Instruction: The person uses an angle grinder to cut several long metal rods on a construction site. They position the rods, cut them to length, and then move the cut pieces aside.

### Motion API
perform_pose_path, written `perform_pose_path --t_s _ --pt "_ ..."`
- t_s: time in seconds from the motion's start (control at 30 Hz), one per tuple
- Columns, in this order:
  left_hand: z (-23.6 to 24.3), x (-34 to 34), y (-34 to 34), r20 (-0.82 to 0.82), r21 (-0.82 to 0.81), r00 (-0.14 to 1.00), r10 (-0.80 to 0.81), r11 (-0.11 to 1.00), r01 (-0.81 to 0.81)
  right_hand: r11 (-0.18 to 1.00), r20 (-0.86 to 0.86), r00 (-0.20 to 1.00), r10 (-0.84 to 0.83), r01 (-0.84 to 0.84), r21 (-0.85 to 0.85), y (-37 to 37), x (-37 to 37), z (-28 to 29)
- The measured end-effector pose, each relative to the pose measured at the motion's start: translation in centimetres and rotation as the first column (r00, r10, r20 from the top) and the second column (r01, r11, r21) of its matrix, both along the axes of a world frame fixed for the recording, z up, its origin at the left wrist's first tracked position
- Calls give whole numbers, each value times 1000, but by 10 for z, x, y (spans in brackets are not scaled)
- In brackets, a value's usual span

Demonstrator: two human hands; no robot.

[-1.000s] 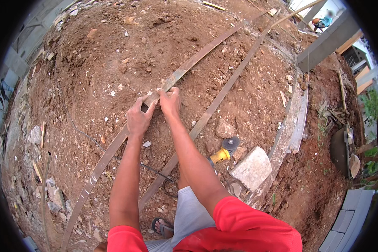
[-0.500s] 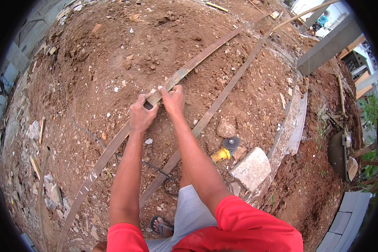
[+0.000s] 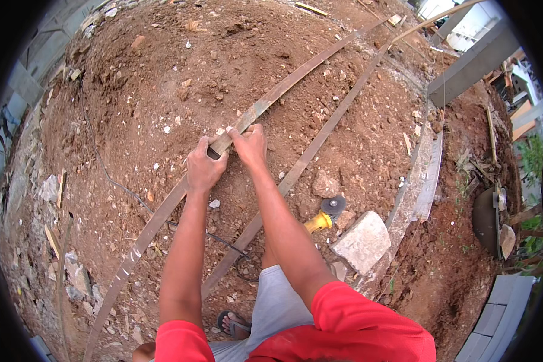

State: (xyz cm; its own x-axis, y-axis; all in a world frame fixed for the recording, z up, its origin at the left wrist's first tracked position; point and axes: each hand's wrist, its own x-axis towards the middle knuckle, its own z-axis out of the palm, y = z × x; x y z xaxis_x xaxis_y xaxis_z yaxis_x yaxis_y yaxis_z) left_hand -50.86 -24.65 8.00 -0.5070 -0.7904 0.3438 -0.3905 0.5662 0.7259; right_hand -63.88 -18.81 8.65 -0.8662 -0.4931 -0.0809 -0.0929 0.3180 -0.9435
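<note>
Both hands are closed where two long rust-brown metal bars meet end to end. My left hand grips the end of the lower bar, where a dark hollow shows between thumb and fingers. Just up and to the right, my right hand holds the end of the upper bar, its thumb on top. Whether the ends overlap or only touch is hidden by my fingers. A second long bar lies parallel on the soil, passing beneath my right forearm.
A yellow angle grinder with a dark disc lies right of my right forearm, beside a pale stone slab. Its black cable crosses the soil under the bars. A grey post, a wheelbarrow and grey blocks stand at right.
Both hands keep their grip on the bars with almost no movement. The view has shifted very slightly.
</note>
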Motion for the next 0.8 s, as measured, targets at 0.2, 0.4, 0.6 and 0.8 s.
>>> perform_pose_path --t_s 0.2,0.4,0.6,0.8 --pt "-3 -6 4 56 -22 998 3 1000 -2 999 34 999 -37 38 -26 -5 -9 -17" --pt "-10 -2 2 67 -61 998 20 998 -16 998 -120 992 -27 34 52 -6 -5 -19" --pt "-13 -5 0 62 -164 998 17 987 -7 998 -24 1000 -15 13 -66 -8 -11 -32" --pt "-15 -6 -2 123 -185 992 34 983 -11 992 32 999 8 -4 -127 -7 -14 -34"
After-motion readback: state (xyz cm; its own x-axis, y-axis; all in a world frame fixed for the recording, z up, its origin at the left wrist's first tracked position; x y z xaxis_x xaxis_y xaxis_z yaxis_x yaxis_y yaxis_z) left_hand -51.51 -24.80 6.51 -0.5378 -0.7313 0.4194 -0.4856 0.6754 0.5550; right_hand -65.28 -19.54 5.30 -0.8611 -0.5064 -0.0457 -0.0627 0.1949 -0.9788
